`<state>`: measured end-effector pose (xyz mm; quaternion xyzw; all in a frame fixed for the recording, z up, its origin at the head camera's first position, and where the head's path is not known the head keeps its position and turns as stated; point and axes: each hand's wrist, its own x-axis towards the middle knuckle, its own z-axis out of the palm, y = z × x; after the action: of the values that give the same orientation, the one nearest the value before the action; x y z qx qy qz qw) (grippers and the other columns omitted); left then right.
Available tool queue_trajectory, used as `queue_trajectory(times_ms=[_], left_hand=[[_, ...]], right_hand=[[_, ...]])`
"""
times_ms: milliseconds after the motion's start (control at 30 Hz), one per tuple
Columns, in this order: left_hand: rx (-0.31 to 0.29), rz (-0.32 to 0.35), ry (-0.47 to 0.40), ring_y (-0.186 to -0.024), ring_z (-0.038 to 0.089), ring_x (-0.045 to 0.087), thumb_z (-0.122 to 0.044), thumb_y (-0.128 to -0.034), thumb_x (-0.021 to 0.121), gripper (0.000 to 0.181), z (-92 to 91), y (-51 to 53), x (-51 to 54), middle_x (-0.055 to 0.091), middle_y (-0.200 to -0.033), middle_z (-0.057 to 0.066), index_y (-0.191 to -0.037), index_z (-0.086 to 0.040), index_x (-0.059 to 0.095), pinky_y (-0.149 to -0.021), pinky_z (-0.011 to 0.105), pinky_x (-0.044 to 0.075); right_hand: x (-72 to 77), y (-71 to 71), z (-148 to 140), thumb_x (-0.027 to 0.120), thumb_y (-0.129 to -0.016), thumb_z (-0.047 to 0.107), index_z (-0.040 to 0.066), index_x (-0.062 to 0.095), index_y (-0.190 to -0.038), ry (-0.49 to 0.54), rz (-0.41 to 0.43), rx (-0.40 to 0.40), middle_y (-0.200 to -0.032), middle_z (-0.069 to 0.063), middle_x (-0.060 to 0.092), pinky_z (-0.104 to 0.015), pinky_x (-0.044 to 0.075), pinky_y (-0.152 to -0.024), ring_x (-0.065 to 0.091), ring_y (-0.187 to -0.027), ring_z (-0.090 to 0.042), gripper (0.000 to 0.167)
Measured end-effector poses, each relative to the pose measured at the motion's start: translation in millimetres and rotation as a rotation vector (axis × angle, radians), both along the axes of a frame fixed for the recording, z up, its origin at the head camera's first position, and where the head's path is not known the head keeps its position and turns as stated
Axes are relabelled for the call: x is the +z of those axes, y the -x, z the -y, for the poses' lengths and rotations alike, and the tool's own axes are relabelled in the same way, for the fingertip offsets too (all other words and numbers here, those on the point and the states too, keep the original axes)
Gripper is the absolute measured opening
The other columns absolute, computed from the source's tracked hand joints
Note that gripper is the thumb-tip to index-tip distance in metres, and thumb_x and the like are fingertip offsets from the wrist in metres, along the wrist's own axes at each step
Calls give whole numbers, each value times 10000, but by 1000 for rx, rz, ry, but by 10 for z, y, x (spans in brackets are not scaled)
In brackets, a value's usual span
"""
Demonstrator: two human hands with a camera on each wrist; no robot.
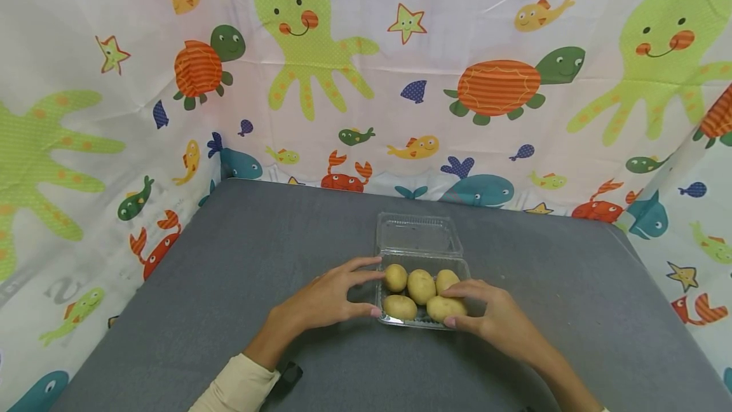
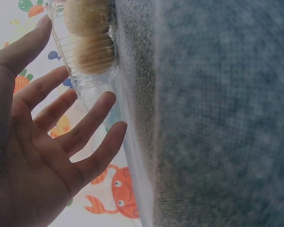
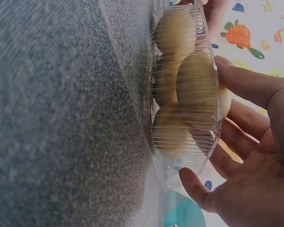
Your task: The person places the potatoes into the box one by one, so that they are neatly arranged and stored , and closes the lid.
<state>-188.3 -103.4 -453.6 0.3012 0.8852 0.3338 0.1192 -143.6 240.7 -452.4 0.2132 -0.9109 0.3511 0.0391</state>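
Observation:
A clear plastic clamshell container lies on the grey table with its lid folded back. Several potatoes fill its base. At the front right corner, my right hand pinches a potato, thumb on the near side and index finger on the far side. Through the ribbed wall in the right wrist view, this potato bulges above the rim, and the other fingers spread outside the container. My left hand is at the left wall, fingers extended. In the left wrist view its thumb is by the rim.
The hinged lid lies flat behind the base. Grey cloth covers the table. A white curtain printed with sea animals hangs along the back and sides. A dark object shows beside the left sleeve.

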Motion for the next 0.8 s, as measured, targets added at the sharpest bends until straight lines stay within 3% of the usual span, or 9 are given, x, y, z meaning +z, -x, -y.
queue_trajectory(times_ms=[167,500,800], left_hand=[[0,-3,-1,-1541,224,390,-600,-928,761,713,0,0,-4,317,-1697,-198,-1558,-342,551,-1147,613,433],[-3,3,-10,-1542,218,386,-600,-923,767,715,0,-3,-1,326,-1698,-184,-1555,-339,555,-1153,620,423],[-3,1,1,-1542,228,386,-609,-922,762,721,-1,-9,3,319,-1699,-193,-1559,-346,548,-1153,627,418]], right_hand=[[-15,1,-14,907,-851,354,233,810,-1189,-7,-11,5,-1196,132,738,-336,543,-997,656,-1147,-97,372],[-17,-1,-29,873,-887,383,302,796,-1214,-5,30,22,-1223,169,720,-384,538,-1014,629,-1173,-81,345],[-19,-17,-32,844,-922,348,252,797,-1231,-6,36,32,-1238,164,717,-406,535,-1027,626,-1196,-90,328]])
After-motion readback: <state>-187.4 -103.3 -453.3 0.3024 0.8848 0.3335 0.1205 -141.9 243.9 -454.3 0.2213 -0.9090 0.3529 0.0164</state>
